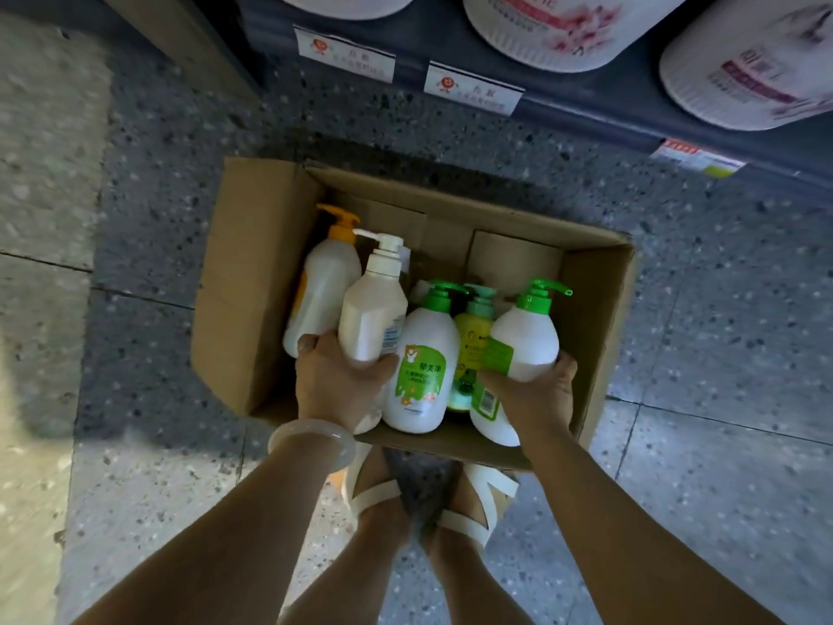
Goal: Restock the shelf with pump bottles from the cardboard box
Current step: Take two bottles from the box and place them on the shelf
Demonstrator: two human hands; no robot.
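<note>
A speckled grey terrazzo floor is stretching underfoot, crossed by thin seams. A paler strip of flooring is running along the left. Dim, bluish light is falling over it, with a warmer patch glowing at lower left.

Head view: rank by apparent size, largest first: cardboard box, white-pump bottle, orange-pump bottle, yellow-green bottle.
1. cardboard box
2. white-pump bottle, held by the left hand; raised nearer the camera, so unsure against the next
3. orange-pump bottle, partly hidden
4. yellow-green bottle, mostly hidden
</note>
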